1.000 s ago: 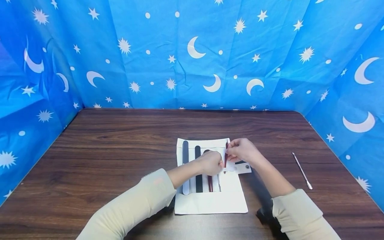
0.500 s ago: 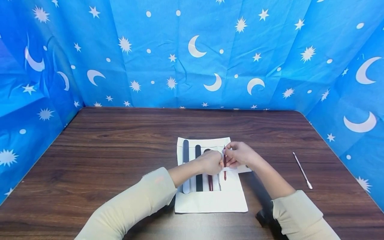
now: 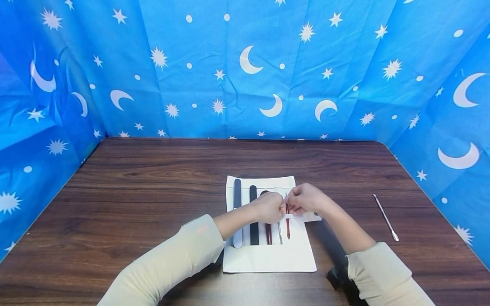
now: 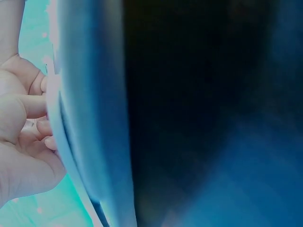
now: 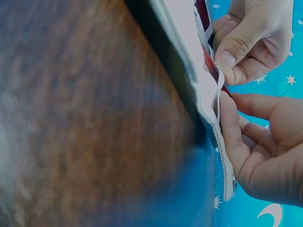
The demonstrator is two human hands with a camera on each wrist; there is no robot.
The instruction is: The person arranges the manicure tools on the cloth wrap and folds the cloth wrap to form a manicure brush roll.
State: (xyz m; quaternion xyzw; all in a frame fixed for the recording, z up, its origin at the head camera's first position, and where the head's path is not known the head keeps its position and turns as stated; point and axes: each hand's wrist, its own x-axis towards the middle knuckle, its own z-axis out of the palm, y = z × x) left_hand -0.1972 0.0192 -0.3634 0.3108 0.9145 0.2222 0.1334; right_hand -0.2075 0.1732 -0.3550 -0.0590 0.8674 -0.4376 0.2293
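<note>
R grip (image 3: 305,199) pinches red tool (image 3: 288,229); L grip (image 3: 270,208) adj., over wht case (image 3: 268,259)

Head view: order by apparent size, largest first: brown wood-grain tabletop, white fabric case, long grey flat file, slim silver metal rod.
1. Brown wood-grain tabletop
2. White fabric case
3. Grey flat file, partly covered
4. Silver metal rod

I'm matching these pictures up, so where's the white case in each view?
Head: white case lies low, just right of centre.
Left wrist: white case is apparently the blurred pale band left of centre.
Right wrist: white case shows nearly edge-on, slanting down right of centre.
Shared landmark: blue curtain.
</note>
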